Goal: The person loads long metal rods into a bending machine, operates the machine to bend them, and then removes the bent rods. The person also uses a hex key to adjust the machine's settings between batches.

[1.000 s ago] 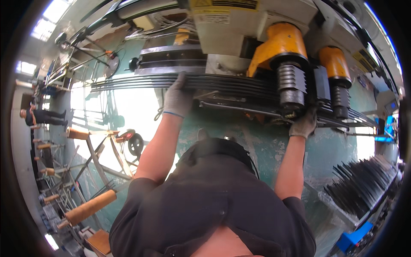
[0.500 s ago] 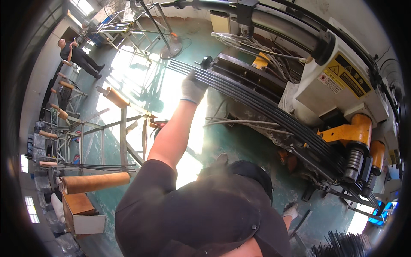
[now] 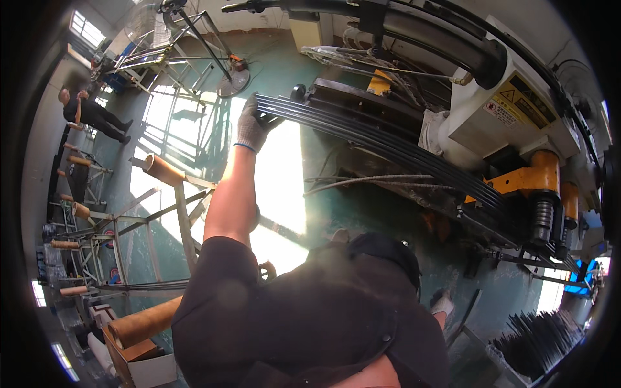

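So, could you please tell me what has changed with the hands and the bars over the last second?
The right hand, which gripped the bundle of long dark bars near the orange rollers a second ago, has let go and is now out of view. The view has swung left, toward the bundle's free end. The gloved left hand still grips that end, and the bars still run into the machine.

right hand gone from view, left hand point(image 3: 251, 124) still gripping bar bundle point(image 3: 388, 152)
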Motion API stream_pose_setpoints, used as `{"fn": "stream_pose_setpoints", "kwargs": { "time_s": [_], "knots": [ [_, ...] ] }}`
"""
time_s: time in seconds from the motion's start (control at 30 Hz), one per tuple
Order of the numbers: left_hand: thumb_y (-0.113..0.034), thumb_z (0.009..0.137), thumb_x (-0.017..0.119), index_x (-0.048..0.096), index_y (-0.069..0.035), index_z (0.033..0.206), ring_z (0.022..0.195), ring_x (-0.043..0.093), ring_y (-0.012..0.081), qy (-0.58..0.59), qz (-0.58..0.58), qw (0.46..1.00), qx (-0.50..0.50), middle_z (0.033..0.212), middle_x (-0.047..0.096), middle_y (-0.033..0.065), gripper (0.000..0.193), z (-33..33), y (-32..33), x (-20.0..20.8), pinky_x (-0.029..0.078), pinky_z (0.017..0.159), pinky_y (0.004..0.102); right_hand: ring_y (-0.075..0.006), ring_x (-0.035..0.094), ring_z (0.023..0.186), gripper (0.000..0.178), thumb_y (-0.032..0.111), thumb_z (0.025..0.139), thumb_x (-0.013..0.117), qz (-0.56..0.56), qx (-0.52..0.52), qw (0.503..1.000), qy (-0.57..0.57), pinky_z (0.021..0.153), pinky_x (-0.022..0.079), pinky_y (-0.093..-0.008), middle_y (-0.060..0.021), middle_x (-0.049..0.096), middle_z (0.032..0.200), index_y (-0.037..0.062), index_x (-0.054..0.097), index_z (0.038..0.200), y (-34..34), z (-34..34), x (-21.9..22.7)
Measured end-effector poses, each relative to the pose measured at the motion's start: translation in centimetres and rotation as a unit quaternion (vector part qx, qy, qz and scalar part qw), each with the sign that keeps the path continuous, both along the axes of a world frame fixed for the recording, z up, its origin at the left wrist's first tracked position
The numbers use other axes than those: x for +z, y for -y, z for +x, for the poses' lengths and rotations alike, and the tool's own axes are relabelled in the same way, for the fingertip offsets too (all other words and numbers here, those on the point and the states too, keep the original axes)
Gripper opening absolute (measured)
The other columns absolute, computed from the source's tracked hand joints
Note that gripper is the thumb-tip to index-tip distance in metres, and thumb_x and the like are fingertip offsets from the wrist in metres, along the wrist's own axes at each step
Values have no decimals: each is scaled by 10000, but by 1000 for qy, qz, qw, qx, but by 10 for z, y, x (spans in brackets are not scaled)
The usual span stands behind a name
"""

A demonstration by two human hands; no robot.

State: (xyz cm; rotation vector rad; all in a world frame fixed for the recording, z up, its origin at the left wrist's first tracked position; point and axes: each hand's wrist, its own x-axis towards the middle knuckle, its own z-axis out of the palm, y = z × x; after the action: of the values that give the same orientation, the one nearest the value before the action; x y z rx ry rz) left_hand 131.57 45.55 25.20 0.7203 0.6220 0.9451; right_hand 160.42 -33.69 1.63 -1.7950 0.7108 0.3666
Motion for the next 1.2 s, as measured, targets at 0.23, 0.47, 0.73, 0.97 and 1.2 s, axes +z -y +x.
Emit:
{"fn": "stream_pose_setpoints", "kwargs": {
  "time_s": [0.23,0.47,0.73,0.97,1.2],
  "knots": [
    [-492,1161,383,491,-106,1550,1377,563,482,-102,0,995,-6,1536,568,177,558,-27,0,-7,444,1141,719,-196,691,700,294,331,1011,674,-44,128,991,-17,600,528,-354,-61,753,870,52,764,998,3,35,-12],
    [-539,1131,428,407,-43,1596,1433,505,488,23,-44,991,122,1562,528,243,680,-48,-9,-51,391,1200,724,-222,710,776,321,317,1017,669,-57,209,976,-11,671,552,-370,-102,769,931,13,763,1052,-74,67,29],
    [-434,1125,531,582,4,1351,1400,535,394,-61,-273,951,127,1529,561,231,495,12,131,-157,451,1166,634,-374,715,1179,406,369,1028,635,-138,395,908,17,1003,525,-426,-219,772,1195,30,770,1208,-55,166,-5],
    [-199,1040,595,725,-58,1190,1209,675,320,-178,-226,955,-77,1317,700,135,244,218,322,-177,543,1038,469,-373,729,1164,483,442,1034,576,-193,547,799,157,981,556,-462,-222,772,1193,36,782,1197,49,292,-106],
    [-124,862,845,812,-80,1120,1082,746,258,-480,299,795,-221,1150,790,128,264,308,409,-135,594,938,394,-407,715,1181,578,548,991,644,-259,493,830,14,965,549,-477,-239,758,1217,28,775,1207,62,365,-68]
  ]
}}
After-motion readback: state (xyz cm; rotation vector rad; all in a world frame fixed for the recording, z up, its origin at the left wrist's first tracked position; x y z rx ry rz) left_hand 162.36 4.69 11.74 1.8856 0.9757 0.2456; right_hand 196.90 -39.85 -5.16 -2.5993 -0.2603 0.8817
